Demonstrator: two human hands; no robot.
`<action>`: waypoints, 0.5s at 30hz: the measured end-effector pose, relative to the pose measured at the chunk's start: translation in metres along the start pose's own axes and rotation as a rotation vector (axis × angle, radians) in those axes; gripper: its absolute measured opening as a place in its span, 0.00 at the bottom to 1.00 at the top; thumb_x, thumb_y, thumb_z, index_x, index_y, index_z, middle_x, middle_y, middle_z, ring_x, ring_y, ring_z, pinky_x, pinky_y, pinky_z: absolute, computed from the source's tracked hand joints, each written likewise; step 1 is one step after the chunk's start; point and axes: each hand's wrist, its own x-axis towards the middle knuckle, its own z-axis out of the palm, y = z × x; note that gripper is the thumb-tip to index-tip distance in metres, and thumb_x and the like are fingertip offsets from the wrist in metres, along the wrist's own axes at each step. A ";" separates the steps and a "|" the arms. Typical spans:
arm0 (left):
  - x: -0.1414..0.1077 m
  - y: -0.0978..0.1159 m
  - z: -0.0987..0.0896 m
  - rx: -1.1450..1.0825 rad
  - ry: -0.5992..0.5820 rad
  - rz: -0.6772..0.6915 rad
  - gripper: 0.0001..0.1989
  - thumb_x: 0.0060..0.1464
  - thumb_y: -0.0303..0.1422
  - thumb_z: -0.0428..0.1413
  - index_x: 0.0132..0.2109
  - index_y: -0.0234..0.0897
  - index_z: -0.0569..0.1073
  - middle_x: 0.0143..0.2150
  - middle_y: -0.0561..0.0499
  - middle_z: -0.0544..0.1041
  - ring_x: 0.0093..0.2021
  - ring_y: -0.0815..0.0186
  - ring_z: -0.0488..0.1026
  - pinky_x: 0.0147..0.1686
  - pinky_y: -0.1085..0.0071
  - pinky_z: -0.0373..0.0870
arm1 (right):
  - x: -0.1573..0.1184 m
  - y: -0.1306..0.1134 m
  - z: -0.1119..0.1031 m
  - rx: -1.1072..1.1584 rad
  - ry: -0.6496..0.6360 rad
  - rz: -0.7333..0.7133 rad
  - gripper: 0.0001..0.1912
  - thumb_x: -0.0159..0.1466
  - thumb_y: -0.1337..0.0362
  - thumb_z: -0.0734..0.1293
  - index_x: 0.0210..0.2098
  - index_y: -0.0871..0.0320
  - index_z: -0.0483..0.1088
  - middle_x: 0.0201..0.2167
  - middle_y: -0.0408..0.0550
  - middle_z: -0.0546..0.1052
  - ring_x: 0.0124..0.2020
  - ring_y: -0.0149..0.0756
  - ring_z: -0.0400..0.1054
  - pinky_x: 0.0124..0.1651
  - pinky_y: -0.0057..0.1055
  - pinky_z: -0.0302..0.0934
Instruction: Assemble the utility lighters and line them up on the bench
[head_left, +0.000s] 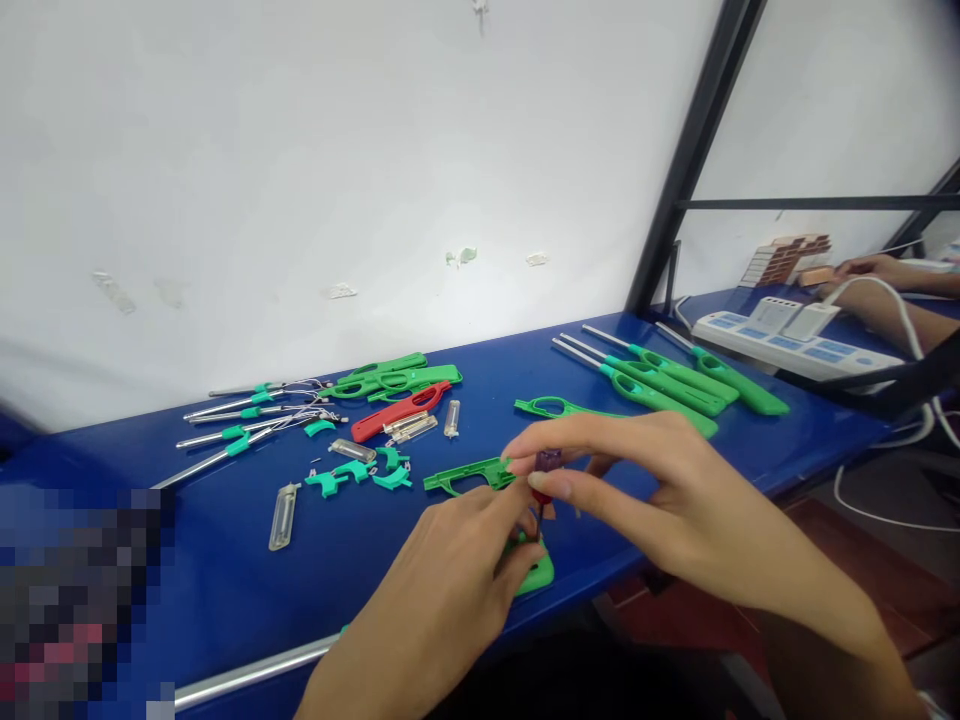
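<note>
Two bare hands are meeting near the front edge of the blue table (225,560), and under them we are seeing the green lighter body (537,577), mostly covered by fingers. With our right hand (652,490) we are pinching the handle of what looks like a small screwdriver (548,460) narrowly between thumb and fingertips, probably because such a light grip is allowing fine turning; its thin shaft is pointing down toward the body, but we are unable to tell whether its tip is sitting in a screw. Our left hand (457,550) is curling over the body, thumb close to the shaft, we are supposing in order to steady it. One metal rod (255,672) is running up to this hand and disappearing behind it; whether it is joining the body, we cannot tell. Just beyond, a green half-shell (465,475) is showing its ribbed inside. Farther left, clear tanks (283,517), teal triggers (352,472) and rods with wires (196,467) are lying in loose groups, perhaps for easy picking, while whole-looking lighters (667,404) are resting apart on the right, seemingly for not mixing.
</note>
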 end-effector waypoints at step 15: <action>-0.009 -0.006 -0.007 0.253 -0.134 -0.081 0.16 0.61 0.31 0.70 0.54 0.49 0.79 0.56 0.52 0.79 0.55 0.50 0.78 0.55 0.54 0.73 | 0.003 0.012 0.007 -0.235 0.138 -0.194 0.12 0.76 0.66 0.69 0.56 0.50 0.80 0.39 0.43 0.77 0.36 0.31 0.73 0.40 0.27 0.68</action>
